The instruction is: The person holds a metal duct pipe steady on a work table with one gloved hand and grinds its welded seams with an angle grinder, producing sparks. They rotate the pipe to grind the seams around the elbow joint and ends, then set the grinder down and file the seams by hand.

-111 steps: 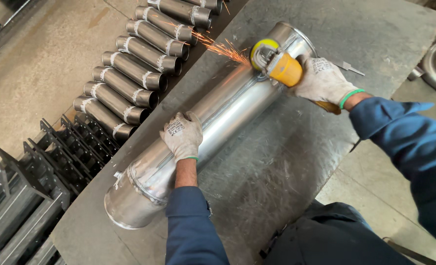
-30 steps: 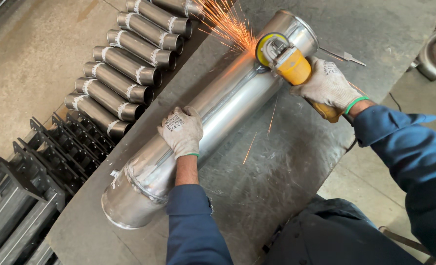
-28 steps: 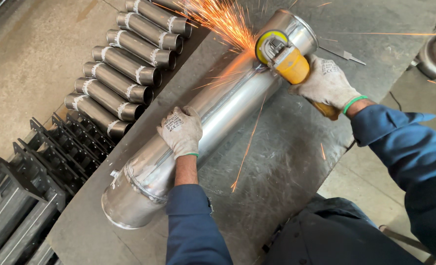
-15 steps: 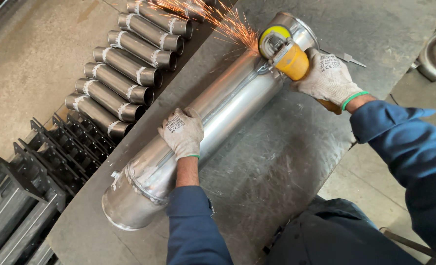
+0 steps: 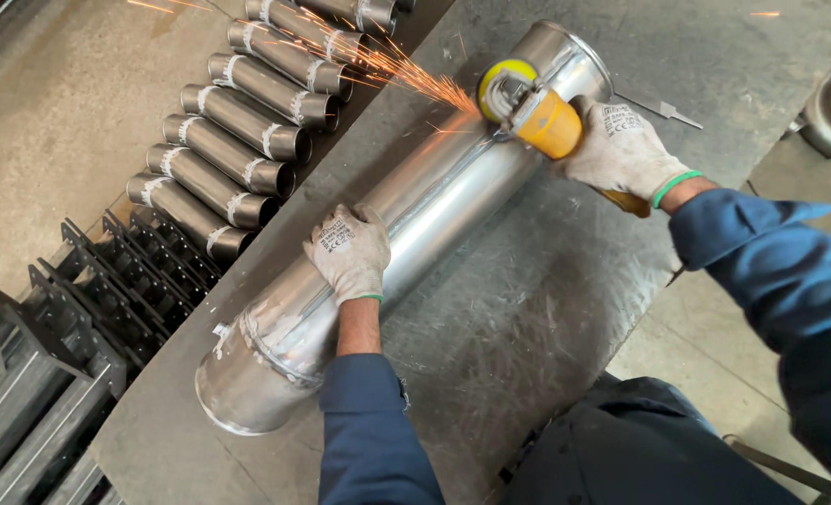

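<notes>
A long shiny steel tube point(image 5: 434, 201) lies diagonally on a grey metal table point(image 5: 546, 299). My left hand point(image 5: 350, 251), in a white work glove, presses flat on the tube's middle. My right hand point(image 5: 621, 150), gloved too, grips a yellow angle grinder point(image 5: 532, 110). Its disc touches the tube's upper side near the far end. Orange sparks point(image 5: 392, 67) fly to the upper left.
Several shorter steel pipes point(image 5: 247, 122) lie in a row on the floor left of the table. Dark metal brackets point(image 5: 107, 290) are stacked at the lower left. A small flat metal piece point(image 5: 663, 109) lies on the table's far side. Curved tubing point(image 5: 827, 112) shows at the right edge.
The grinder has shifted slightly along the tube's far end. The spray of sparks is thinner and now streams left rather than up. My left hand stays put.
</notes>
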